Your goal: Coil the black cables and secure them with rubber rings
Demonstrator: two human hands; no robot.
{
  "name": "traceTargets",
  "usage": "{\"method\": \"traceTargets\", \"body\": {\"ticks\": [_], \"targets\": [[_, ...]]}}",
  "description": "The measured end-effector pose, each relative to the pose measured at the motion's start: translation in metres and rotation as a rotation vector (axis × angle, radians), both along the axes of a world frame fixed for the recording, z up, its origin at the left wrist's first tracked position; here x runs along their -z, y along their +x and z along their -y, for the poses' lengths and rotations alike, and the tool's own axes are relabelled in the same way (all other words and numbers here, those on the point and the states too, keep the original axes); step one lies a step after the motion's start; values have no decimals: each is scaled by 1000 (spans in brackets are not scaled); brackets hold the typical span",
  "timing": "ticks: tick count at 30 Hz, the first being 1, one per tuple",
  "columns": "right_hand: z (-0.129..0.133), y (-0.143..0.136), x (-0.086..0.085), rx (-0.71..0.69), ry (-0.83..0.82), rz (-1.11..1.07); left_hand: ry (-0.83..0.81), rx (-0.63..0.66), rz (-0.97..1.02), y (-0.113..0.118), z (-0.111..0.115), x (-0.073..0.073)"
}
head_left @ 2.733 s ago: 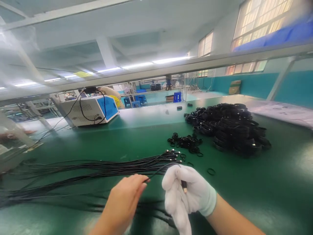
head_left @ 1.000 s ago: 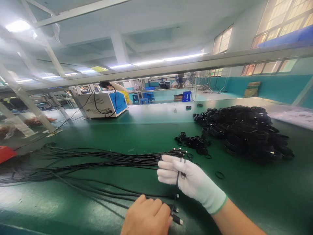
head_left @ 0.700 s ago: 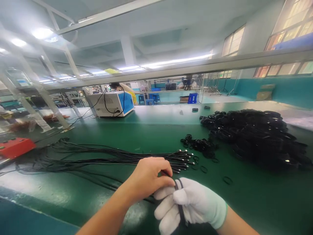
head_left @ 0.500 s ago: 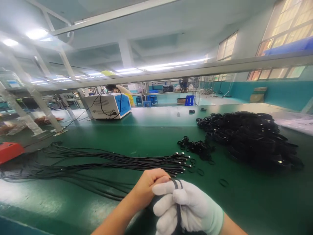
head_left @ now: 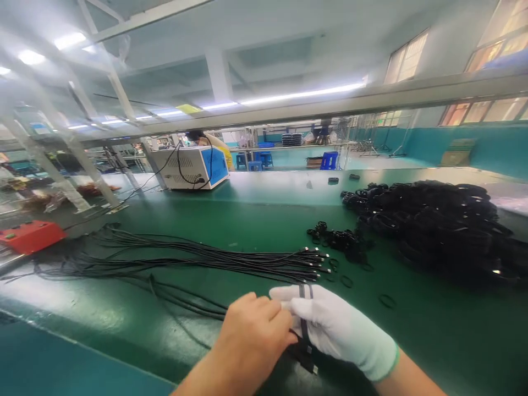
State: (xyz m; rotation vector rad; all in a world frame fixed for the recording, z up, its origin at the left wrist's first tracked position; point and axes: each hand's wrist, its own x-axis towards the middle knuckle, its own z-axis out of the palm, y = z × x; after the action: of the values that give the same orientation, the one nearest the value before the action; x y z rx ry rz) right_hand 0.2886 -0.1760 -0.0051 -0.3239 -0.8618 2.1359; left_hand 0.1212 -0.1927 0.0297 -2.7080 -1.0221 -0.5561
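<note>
L hand (head_left: 256, 333) curled, pinch hidden, vs. gloved R hand (head_left: 334, 324), thumb pressing blk cable (head_left: 304, 329) to fingers, now straighter than ½ sec. ago.

A black cable (head_left: 304, 328) is looped over the gloved right hand (head_left: 332, 324) and pinned by its thumb; the bare left hand (head_left: 256, 335) is curled alongside. Beyond, cables (head_left: 231, 262) are laid near heaped coils (head_left: 433, 220).

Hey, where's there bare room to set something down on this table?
Mostly bare green table lies behind the long cables, between the blue-sided box and the small heap of black rings. More shows right of your right hand, in front of the big black pile. It's crowded along the cables and around your left hand.
</note>
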Motion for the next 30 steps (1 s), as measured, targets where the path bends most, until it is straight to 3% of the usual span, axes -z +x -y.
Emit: {"method": "traceTargets", "body": {"ticks": [3, 5, 8, 11, 14, 18, 20, 23, 26, 28, 30], "targets": [[4, -4, 5, -256, 11, -3, -200, 52, 36, -9, -20, -34], [5, -7, 7, -362, -20, -28, -445, 77, 140, -12, -32, -40], [6, -14, 9, -464, -124, -106, -825, 64, 364, -11, -44, -27], [7, -18, 5, -492, -198, -215, -955, 64, 550, -9, -48, -5], [6, -18, -5, -332, -155, -301, -798, 5, 499, -15, -50, 13], [-2, -10, -19, -58, -98, -334, -457, -257, 171, -26, -41, 29], [-6, -5, -21, 51, -70, -282, -310, -306, 47, -24, -28, 35], [-8, -1, -18, 176, -44, -151, -148, -243, -30, -10, -5, 40], [-5, -2, -9, 243, -56, 9, -90, -152, -58, 3, 7, 37], [-1, -3, -4, 206, -72, 101, -77, -116, -62, 4, 8, 27], [4, -5, 0, 71, -42, 136, -71, -75, -60, -3, 5, 14]]}}
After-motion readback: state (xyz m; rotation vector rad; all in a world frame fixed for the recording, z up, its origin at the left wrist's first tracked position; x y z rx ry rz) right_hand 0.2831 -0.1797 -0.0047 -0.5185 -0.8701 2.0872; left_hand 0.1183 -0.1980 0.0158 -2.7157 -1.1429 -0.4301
